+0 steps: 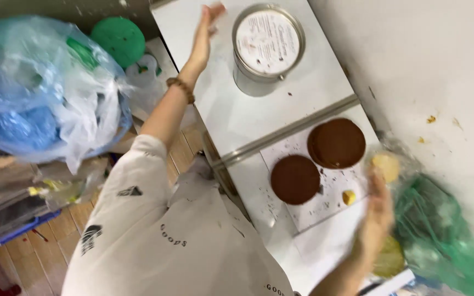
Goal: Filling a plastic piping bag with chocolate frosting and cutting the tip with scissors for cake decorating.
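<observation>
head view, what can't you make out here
- Right hand: motion blur hides its fingers, so whether it grips anything is unclear.
- Left hand: fingers blurred near the top edge; grip unclear.
- Green bag: cut off by the right and bottom edges, contents hidden by crinkled plastic.
- Tin: its paper-covered top hides what is inside.
- Yellow lump: too blurred to identify.

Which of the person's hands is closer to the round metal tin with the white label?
Left. The left hand hovers just beside the round metal tin; the right hand is far off, near the brown cake rounds.
</observation>
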